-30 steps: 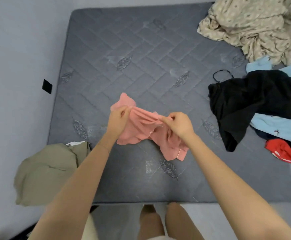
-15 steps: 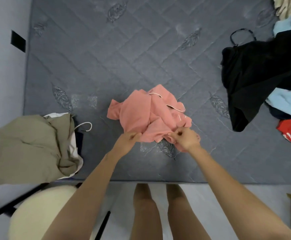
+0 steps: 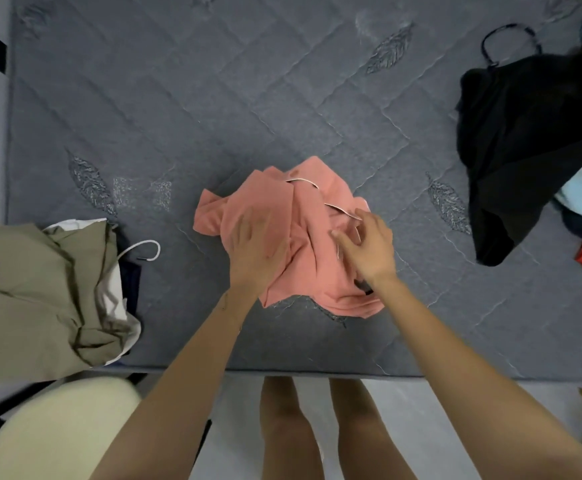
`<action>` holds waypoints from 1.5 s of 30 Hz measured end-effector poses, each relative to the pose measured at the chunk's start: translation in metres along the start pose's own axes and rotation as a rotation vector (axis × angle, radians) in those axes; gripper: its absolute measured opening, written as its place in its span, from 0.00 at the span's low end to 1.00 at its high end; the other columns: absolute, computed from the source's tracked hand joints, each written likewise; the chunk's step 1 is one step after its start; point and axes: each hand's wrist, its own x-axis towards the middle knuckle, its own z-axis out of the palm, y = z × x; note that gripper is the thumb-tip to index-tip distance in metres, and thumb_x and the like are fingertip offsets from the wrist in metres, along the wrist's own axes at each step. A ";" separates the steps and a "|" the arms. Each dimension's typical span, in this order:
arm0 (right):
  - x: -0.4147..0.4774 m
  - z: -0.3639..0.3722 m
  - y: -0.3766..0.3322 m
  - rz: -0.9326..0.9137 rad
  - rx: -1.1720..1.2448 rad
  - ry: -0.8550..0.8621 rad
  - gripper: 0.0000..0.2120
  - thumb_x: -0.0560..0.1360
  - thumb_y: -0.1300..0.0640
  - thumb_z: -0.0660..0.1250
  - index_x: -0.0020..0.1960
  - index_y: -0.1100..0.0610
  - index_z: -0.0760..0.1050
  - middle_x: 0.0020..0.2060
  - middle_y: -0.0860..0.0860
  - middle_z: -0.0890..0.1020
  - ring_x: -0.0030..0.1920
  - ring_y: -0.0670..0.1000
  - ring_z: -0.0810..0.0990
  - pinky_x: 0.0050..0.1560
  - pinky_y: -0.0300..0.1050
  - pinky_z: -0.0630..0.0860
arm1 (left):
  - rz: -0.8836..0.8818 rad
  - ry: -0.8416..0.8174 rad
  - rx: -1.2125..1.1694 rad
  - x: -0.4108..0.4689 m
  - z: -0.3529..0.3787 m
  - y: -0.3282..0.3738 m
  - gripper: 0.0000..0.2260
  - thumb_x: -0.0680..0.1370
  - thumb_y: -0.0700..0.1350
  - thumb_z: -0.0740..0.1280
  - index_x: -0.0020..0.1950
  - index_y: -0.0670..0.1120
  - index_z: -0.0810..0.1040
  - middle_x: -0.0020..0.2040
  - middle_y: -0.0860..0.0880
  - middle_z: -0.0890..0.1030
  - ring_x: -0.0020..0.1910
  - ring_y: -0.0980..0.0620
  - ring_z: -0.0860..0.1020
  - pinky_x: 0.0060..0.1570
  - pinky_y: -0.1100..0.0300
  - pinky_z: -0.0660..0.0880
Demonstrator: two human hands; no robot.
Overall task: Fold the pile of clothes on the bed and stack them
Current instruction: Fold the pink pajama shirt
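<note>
Both arms extend forward over the bed (image 3: 213,98). Left hand (image 3: 255,244) lies flat, fingers straight and together, on the crumpled pink garment (image 3: 310,202). Right hand (image 3: 369,247), just beside it, rests with fingers loosely spread on the same garment.

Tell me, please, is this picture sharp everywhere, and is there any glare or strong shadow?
Head view: the left hand is smeared with blur at its fingers, over the pink garment; the right hand and the mattress quilting look fairly sharp. Head view, lighting: soft and even, no glare, only faint shadow beneath the hands.
</note>
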 end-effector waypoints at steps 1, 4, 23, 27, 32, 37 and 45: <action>0.006 -0.001 0.004 0.034 0.016 -0.002 0.30 0.73 0.46 0.72 0.71 0.54 0.68 0.68 0.52 0.70 0.70 0.54 0.64 0.71 0.51 0.61 | 0.036 -0.004 0.015 0.005 0.004 0.005 0.33 0.79 0.61 0.62 0.79 0.50 0.54 0.80 0.45 0.52 0.78 0.46 0.49 0.75 0.51 0.44; 0.027 -0.002 0.017 0.104 -0.005 -0.048 0.35 0.74 0.44 0.70 0.76 0.53 0.62 0.73 0.52 0.65 0.73 0.54 0.59 0.73 0.54 0.59 | 0.150 -0.026 0.087 0.020 0.014 0.017 0.34 0.80 0.58 0.61 0.80 0.48 0.50 0.80 0.45 0.50 0.79 0.47 0.46 0.76 0.54 0.40; 0.100 0.010 -0.005 0.105 0.173 -0.109 0.17 0.71 0.48 0.74 0.32 0.54 0.71 0.26 0.46 0.69 0.31 0.48 0.69 0.39 0.44 0.67 | 0.062 -0.052 -0.028 0.067 0.025 0.019 0.30 0.79 0.52 0.66 0.78 0.47 0.59 0.78 0.43 0.57 0.78 0.46 0.53 0.75 0.54 0.49; 0.089 0.005 -0.039 0.058 0.365 -0.139 0.19 0.73 0.55 0.73 0.32 0.57 0.67 0.27 0.51 0.64 0.29 0.49 0.64 0.27 0.41 0.61 | 0.126 0.137 -0.272 0.055 0.008 0.033 0.14 0.80 0.49 0.66 0.64 0.48 0.73 0.65 0.49 0.72 0.66 0.49 0.69 0.68 0.54 0.66; 0.062 0.017 -0.084 -0.140 0.240 -0.265 0.15 0.78 0.56 0.66 0.34 0.61 0.73 0.29 0.55 0.73 0.33 0.46 0.68 0.36 0.48 0.67 | -0.102 0.071 -0.723 0.049 -0.014 0.057 0.07 0.82 0.52 0.61 0.48 0.54 0.76 0.44 0.59 0.81 0.47 0.57 0.80 0.46 0.69 0.74; 0.029 0.038 -0.090 -0.207 0.202 -0.625 0.15 0.76 0.67 0.60 0.57 0.57 0.81 0.52 0.50 0.84 0.53 0.46 0.80 0.57 0.40 0.75 | -0.254 -0.049 -0.530 0.061 -0.032 0.035 0.16 0.80 0.51 0.65 0.36 0.43 0.73 0.31 0.50 0.72 0.30 0.57 0.71 0.33 0.64 0.69; 0.046 0.034 -0.080 -0.052 0.410 -0.163 0.07 0.75 0.63 0.69 0.53 0.57 0.76 0.41 0.46 0.79 0.40 0.45 0.76 0.45 0.31 0.73 | -0.317 0.102 -0.868 0.042 -0.039 0.005 0.10 0.83 0.43 0.59 0.43 0.50 0.72 0.43 0.49 0.74 0.45 0.52 0.72 0.52 0.49 0.71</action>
